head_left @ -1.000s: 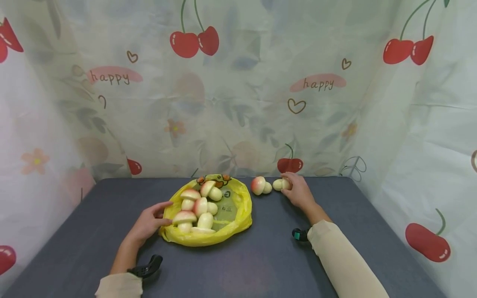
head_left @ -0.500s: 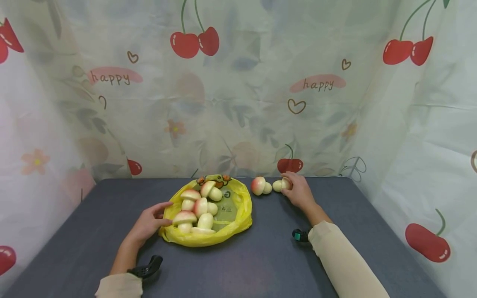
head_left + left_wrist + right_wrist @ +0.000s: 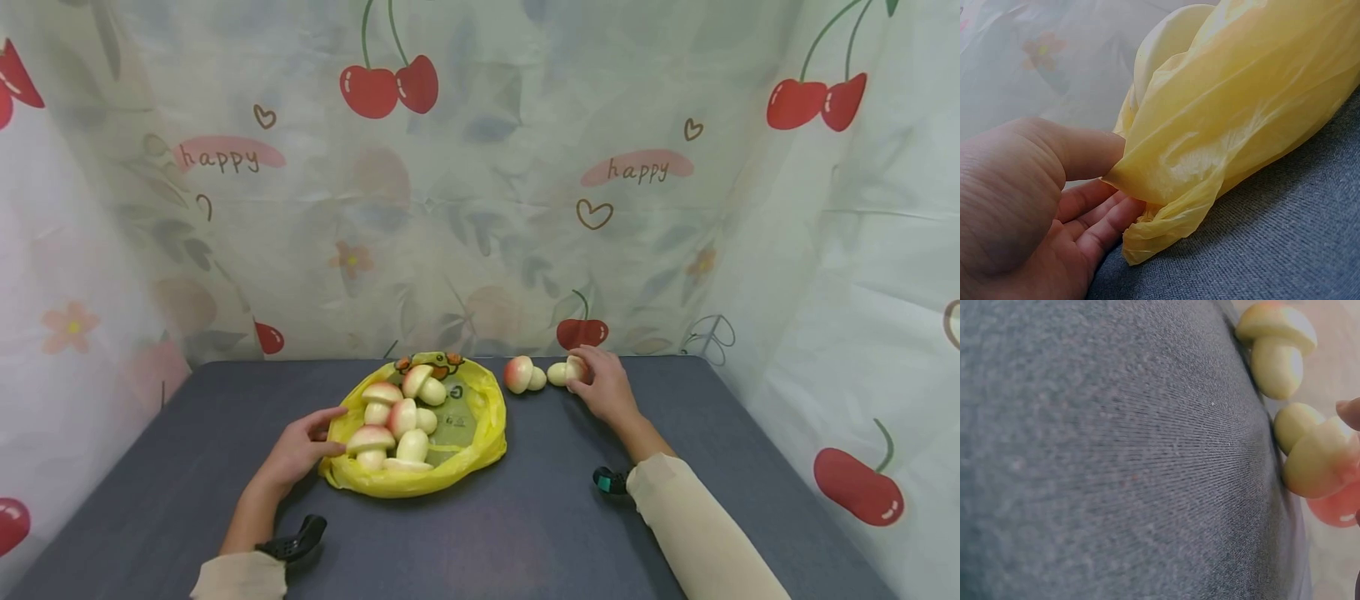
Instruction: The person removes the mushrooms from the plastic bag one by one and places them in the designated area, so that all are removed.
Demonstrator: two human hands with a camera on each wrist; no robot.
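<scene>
A yellow plastic bag [image 3: 491, 442] with a rolled-down rim lies on the table, holding several toy mushrooms with pinkish caps, such as one toy mushroom [image 3: 424, 385] near its back. At the bag's left side, my left hand [image 3: 296, 450] grips the plastic between thumb and fingers; in the left wrist view the thumb tip goes behind a fold. My right hand [image 3: 603, 385] has its thumb and fingers around the cap of a toy mushroom [image 3: 558, 373] lying on its side near the back edge. Left of it lies another toy mushroom [image 3: 519, 375] with a pink cap.
The dark grey table [image 3: 510, 533] ends just behind the two loose mushrooms. A printed curtain [image 3: 480, 208] with cherries and "happy" lettering hangs behind it and along both sides. Each wrist wears a black device [image 3: 296, 542].
My right wrist and forearm have shifted slightly to the right, while the fingers stay at the same mushroom. The left hand and the bag keep their places.
</scene>
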